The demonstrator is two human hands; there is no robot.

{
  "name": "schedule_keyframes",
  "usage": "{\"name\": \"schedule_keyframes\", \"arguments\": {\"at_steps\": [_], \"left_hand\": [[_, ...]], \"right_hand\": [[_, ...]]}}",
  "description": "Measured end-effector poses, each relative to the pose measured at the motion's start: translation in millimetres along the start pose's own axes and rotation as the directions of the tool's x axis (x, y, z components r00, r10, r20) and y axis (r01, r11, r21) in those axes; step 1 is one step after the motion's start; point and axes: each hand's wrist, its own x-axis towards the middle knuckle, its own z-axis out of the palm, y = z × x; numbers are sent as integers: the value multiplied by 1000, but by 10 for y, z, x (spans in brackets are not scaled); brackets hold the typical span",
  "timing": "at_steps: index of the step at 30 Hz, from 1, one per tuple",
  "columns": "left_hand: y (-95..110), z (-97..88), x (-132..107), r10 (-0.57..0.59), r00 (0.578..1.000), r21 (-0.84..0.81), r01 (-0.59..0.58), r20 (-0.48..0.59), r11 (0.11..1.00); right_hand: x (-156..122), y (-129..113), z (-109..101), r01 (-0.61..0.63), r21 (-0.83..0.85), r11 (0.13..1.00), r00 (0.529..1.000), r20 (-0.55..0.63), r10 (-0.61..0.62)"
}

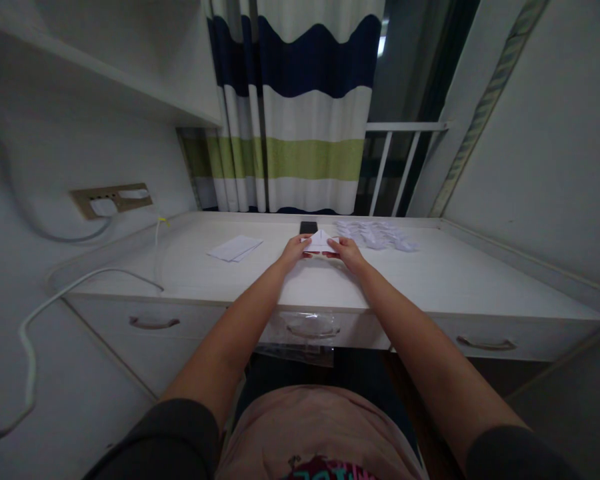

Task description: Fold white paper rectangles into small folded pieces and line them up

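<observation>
Between my two hands, just above the desk, is a sheet of white paper [321,242] folded to a peak at its top. My left hand [295,249] grips its left end, thumb on the near face. The right end is pinched by my right hand [348,251], thumb likewise in front. Fingers of both hands curl behind the paper and are partly hidden. Left of my hands lie some white paper sheets [236,248]. Several small folded white paper pieces [375,235] lie in rows to the right, beyond my right hand.
A dark flat object [309,227] rests behind my hands on the white desk [460,267]. A pale cable [115,271] crosses the desk's left end, below a wall socket [111,200]. Clear plastic [305,327] hangs over the middle drawer. A striped curtain [315,120] covers the window.
</observation>
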Motion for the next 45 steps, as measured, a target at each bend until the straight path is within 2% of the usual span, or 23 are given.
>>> {"name": "schedule_keyframes", "arguments": {"at_steps": [8, 19, 27, 33, 45], "left_hand": [[6, -3, -10, -10, 1000, -3, 10, 26, 1000], [28, 6, -47, 2, 1000, 47, -4, 26, 999], [24, -17, -11, -11, 1000, 45, 11, 1, 999], [48, -7, -32, -5, 1000, -10, 5, 30, 1000], [46, -12, -48, 26, 1000, 117, -26, 2, 993]], "right_hand": [[30, 13, -13, 12, 49, 999, 999, -52, -9], [33, 45, -50, 73, 1, 997, 996, -48, -73], [-30, -36, 7, -22, 43, 999, 1000, 5, 22], [-37, -44, 10, -2, 41, 999, 1000, -7, 2], [-8, -4, -26, 54, -55, 997, 999, -6, -54]]}}
